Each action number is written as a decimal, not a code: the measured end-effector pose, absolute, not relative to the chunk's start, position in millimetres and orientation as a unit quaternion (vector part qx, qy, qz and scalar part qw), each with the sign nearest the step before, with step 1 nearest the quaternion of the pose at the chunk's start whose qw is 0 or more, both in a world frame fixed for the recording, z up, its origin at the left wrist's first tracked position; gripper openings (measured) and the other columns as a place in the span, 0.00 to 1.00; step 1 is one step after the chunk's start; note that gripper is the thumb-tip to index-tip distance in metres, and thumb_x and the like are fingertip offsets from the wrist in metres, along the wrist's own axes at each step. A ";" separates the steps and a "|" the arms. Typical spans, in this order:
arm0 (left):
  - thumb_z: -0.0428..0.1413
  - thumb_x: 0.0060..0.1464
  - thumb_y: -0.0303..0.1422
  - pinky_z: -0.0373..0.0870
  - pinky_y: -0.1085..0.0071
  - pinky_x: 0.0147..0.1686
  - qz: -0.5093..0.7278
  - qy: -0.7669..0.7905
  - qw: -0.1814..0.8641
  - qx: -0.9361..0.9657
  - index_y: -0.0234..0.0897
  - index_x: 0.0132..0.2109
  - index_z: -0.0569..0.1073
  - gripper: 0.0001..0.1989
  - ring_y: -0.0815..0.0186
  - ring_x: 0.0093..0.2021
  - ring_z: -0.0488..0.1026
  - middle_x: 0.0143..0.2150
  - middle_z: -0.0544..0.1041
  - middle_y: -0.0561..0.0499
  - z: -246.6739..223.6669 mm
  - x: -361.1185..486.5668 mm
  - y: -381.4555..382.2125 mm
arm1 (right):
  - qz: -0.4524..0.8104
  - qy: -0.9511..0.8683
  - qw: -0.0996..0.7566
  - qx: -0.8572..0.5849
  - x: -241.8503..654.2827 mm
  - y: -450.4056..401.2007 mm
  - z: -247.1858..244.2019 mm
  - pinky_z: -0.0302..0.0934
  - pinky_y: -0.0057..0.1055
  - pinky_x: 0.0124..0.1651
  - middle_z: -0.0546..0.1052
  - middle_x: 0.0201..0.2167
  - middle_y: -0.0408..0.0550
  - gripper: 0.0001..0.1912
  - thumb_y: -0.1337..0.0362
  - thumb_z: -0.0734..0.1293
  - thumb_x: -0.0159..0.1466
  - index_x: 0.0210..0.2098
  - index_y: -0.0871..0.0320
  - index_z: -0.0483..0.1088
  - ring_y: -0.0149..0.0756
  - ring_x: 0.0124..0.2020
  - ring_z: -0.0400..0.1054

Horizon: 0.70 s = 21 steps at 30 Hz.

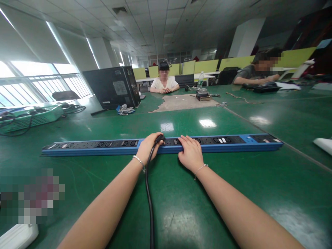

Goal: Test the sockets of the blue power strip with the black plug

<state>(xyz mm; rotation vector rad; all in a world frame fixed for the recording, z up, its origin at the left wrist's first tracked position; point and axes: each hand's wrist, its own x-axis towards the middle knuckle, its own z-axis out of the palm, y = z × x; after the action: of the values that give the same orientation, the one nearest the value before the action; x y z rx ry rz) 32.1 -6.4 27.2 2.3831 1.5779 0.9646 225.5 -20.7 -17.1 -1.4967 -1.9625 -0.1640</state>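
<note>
A long blue power strip [121, 150] with a row of black sockets lies crosswise on the green table before me. My left hand [148, 147] is closed around a black power plug [160, 138] at the middle of the strip. Whether its pins sit in a socket is hidden. From the plug a black cable [148, 193] runs down toward me. Just right of it, my right hand [191, 152] grips the strip, fingers over the top face and thumb at the near side.
On the green table [103, 193] stand a black computer case [111, 88], a glove [126, 109] and a green basket [36, 119] with cables at the left. Two people sit across the table. A bottle [200, 81] stands far back. A white object [324, 145] is at the right edge.
</note>
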 end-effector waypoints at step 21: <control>0.45 0.60 0.38 0.56 0.52 0.54 0.187 0.550 -0.083 0.810 0.44 0.51 0.68 0.14 0.59 0.48 0.72 0.49 0.75 0.49 31.0 63.5 2.3 | -0.051 -0.742 0.347 -0.571 223.8 -21.7 -16.4 0.45 0.42 0.61 0.69 0.56 0.50 0.26 0.72 0.59 0.53 0.52 0.60 0.68 0.41 0.59 0.57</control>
<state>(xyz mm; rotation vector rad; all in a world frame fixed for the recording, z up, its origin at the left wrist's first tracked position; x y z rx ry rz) 63.5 2.3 31.0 2.6877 1.8262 0.6205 223.8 -21.7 -16.4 -1.4825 -1.9255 -0.1331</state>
